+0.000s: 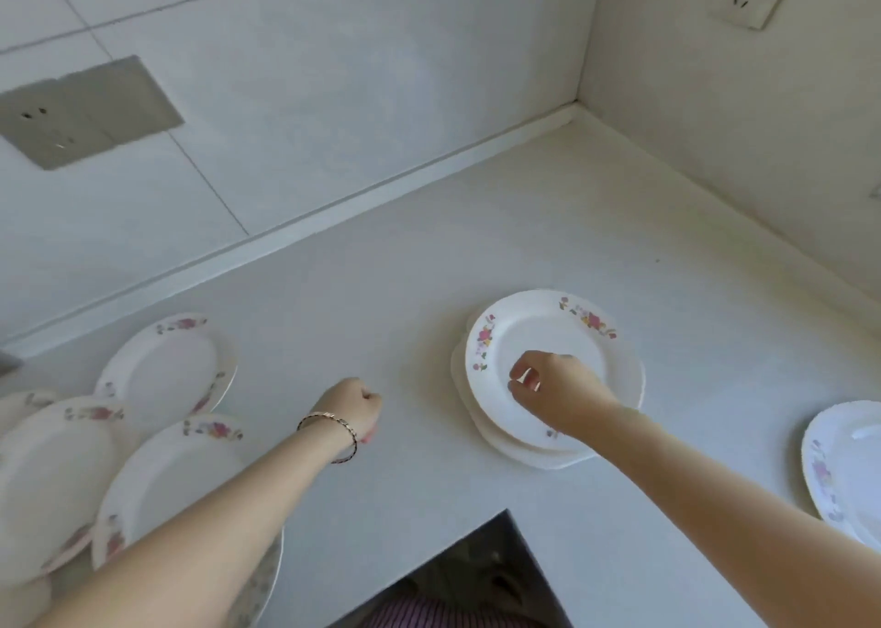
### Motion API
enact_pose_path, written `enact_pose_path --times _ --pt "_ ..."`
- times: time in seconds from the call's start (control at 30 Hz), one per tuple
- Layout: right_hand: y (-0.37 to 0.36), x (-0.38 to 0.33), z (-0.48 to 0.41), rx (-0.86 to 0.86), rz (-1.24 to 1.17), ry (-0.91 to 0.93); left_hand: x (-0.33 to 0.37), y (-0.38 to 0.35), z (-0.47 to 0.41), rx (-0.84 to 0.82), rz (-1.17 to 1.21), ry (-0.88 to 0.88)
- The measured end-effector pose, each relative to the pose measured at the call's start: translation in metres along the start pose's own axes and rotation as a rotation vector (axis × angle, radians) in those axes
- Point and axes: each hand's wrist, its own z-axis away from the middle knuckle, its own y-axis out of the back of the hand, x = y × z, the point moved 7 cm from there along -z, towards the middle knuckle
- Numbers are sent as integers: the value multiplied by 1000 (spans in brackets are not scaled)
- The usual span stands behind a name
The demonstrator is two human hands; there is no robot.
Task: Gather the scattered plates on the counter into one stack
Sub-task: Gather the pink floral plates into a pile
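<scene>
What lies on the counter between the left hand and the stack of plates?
Nothing. In the head view, the counter is bare between the left hand and the stack of plates.

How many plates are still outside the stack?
5: back-left plate, far-left sliver, middle-left plate, front-left plate, right-edge plate. More may hide beneath them.

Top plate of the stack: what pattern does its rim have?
The top plate has pink floral sprays on white; head view.
</scene>
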Motion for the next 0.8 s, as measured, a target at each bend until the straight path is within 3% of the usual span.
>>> enact_pose_path --times 0.2,0.33,0.43,0.8 --pt "-69 -103 -33 -166 141 161 -122 80 14 187 180 186" --pt "-117 -156 -37 -242 210 253 -207 116 26 246 187 316" --pt "-152 -176 -42 -271 249 216 -261 134 28 258 63 395" --pt "-191 -171 -43 -244 315 -2 -310 142 -29 210 39 222"
